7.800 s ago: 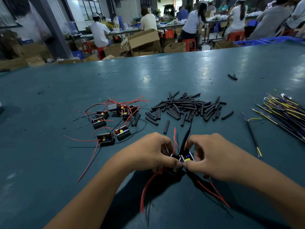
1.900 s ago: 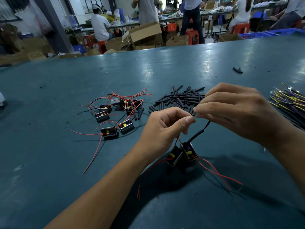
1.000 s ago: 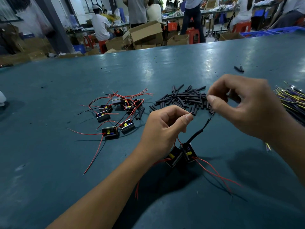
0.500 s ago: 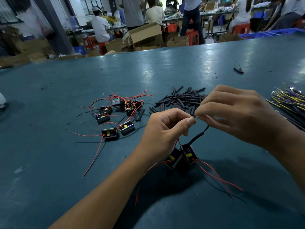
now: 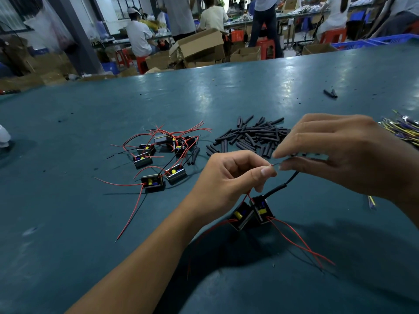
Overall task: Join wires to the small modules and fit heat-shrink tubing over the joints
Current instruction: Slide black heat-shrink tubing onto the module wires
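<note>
Your left hand [image 5: 229, 177]: raised above the table [image 5: 68, 223], thumb and forefinger pinching the bare tip of a thin red wire [image 5: 249, 196] that runs down to the two modules below it.

Your right hand [image 5: 335, 155]: raised just beside the left, fingertips nearly meeting it; fingers curled and pinching something small and dark. What it pinches is too blurred to name. A black wire [image 5: 292, 177] leads from under this hand down to the modules.

Sleeve on the black wire [image 5: 275, 190]: one piece of black tubing, already fitted, sitting just above the module.

Two modules [image 5: 251, 214]: small black boxes with yellow parts, touching one another, tilted on the table under your hands. Red leads [image 5: 299, 243] trail from them toward you, to the right.

Group of modules [image 5: 163, 159]: several more of the same, each with red and black wires, lying to the left, well apart from your hands.

Pile of tubing pieces [image 5: 249, 137]: short black lengths, loose heap, beyond your hands, near the centre of the table.

Two stray tubing pieces [image 5: 330, 93]: far right of the table, apart from the pile.

Bundle of yellow and purple wires [image 5: 403, 130]: right edge, partly hidden behind your right hand.

Background: cardboard boxes [image 5: 199, 48], red stools [image 5: 267, 47], people at other benches.
</note>
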A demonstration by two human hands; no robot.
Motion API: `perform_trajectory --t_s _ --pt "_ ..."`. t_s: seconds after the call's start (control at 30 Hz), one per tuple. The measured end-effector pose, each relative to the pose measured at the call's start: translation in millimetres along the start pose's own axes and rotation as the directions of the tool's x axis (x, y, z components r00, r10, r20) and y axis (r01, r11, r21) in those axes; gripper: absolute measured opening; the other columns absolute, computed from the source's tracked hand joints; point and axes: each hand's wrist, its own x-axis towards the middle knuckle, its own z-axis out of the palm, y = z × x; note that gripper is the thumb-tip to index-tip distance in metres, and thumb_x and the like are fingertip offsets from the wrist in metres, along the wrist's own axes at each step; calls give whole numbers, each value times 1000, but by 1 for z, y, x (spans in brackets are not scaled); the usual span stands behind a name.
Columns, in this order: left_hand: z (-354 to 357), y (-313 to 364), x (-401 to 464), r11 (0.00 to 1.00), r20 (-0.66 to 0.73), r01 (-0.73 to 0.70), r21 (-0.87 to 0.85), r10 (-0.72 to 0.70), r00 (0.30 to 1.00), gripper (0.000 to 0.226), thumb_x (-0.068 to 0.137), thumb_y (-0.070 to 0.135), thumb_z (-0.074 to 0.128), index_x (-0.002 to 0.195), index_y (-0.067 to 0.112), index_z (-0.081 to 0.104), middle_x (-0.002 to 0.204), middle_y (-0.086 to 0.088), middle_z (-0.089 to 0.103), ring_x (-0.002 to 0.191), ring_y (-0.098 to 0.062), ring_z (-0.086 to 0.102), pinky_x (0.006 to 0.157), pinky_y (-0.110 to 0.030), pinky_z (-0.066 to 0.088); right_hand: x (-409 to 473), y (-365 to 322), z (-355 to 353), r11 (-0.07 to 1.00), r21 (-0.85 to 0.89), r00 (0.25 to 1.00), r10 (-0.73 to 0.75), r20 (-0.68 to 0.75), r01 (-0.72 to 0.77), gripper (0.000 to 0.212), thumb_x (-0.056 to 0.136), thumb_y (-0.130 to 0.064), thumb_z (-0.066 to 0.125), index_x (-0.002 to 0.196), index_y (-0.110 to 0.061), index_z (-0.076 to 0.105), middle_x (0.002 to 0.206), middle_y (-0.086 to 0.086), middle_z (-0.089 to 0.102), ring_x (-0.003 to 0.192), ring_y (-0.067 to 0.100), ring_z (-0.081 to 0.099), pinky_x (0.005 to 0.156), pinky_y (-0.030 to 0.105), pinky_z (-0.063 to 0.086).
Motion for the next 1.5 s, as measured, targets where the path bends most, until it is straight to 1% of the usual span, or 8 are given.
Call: perform_trajectory --t_s 0.77,0.9,1.0,1.1,1.17,1.27,1.37,1.5 --pt "2 -1 3 999 -32 -46 -10 45 998 11 95 11 65 88 6 71 63 4 59 56 -7 49 54 -16 37 0 -5 4 996 -86 998 16 -53 -20 21 97 -25 63 84 -11 72 79 0 64 71 24 60 56 41 50" --pt "3 -4 5 997 -78 -75 18 76 994 10 94 10 65 89 3 71 64 5 61 56 -5 52 56 -14 39 3 -14 11 980 47 976 199 -87 -196 16 91 -22 66 80 -12 69 71 -6 62 63 7 54 63 19 45" --pt "4 -4 5 995 -118 -95 39 99 988 10 94 9 65 89 2 70 63 6 61 56 -3 52 56 -13 39 6 -21 21 839 326 877 477 -59 -435 19 90 -20 71 72 -20 65 56 -13 58 51 2 50 53 7 33" --pt "5 -3 5 992 -127 -99 74 107 986 9 94 6 65 88 1 70 63 7 61 55 0 53 56 -10 39 10 -23 28 467 626 672 730 126 -624 22 83 -22 71 65 -11 67 53 -3 59 50 11 45 54 29 37" --pt "6 -2 4 992 -114 -91 86 100 988 9 94 5 65 88 0 70 63 6 61 56 -1 53 57 -11 40 10 -21 25 345 665 624 745 235 -663 20 83 -23 70 67 -10 69 55 -1 62 54 14 48 57 33 39" --pt "5 0 4 997 -106 -54 51 59 993 9 94 6 65 88 1 70 63 7 60 57 -5 53 56 -14 40 5 -15 15 650 515 781 621 64 -559 16 91 -28 69 78 -20 68 68 -6 67 57 5 54 57 18 43" --pt "4 2 4 1000 -104 -18 21 20 994 11 95 9 65 86 5 70 62 6 59 58 -15 47 53 -20 36 1 -7 5 953 138 953 286 -105 -270 6 90 -17 63 93 -15 67 83 -8 63 74 9 56 69 21 46" --pt "3 2 5 1000 -89 4 0 -4 996 10 94 11 65 86 8 71 62 4 59 60 -22 45 53 -24 35 -1 0 7 994 -101 997 23 -74 -31 10 94 -13 63 93 -10 73 90 3 66 82 25 62 59 42 52"
